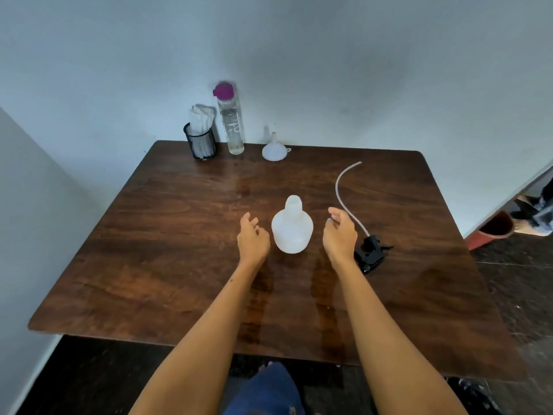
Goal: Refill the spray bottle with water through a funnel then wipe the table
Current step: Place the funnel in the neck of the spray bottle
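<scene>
Two hands, my left hand (253,235) and right hand (340,232), hover loosely open, holding nothing, either side of the uncapped spray bottle (292,227) on the table (155,250).

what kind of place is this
Probably a plain room in a home: a dark wooden table pushed into a corner of bare pale walls, with a dark tiled floor.

Table (179,235) dark glossy wood; spray bottle (291,227) frosted matt plastic; pen cup (201,144) black mesh.
</scene>
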